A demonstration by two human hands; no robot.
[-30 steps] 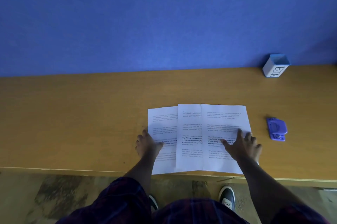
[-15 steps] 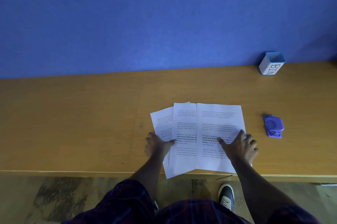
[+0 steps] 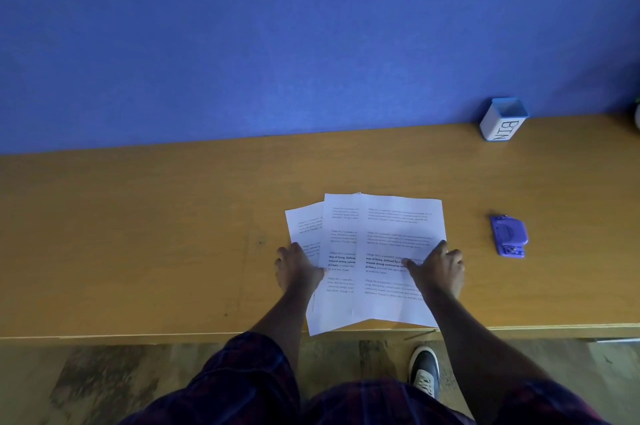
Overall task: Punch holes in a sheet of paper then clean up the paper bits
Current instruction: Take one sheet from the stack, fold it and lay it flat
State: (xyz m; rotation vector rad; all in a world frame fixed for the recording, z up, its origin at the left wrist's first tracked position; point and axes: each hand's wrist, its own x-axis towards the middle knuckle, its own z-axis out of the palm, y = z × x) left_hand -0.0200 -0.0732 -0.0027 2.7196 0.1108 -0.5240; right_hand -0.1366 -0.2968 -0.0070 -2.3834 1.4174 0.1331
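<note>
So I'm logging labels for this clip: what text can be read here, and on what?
"BIN": on the side of the white and blue container, letters turned sideways.
"way of living. Defined by a": bold fragment on the middle printed sheet; its other print is too small to read.
Purple hole punch: no readable marking.

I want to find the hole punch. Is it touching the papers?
Apart. The head view shows the purple hole punch lying right of the papers, with bare wooden desk between them.

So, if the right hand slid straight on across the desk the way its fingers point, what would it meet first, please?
The right hand points away over the top sheet; beyond its far edge, bare desk, then probably the blue wall.
</note>
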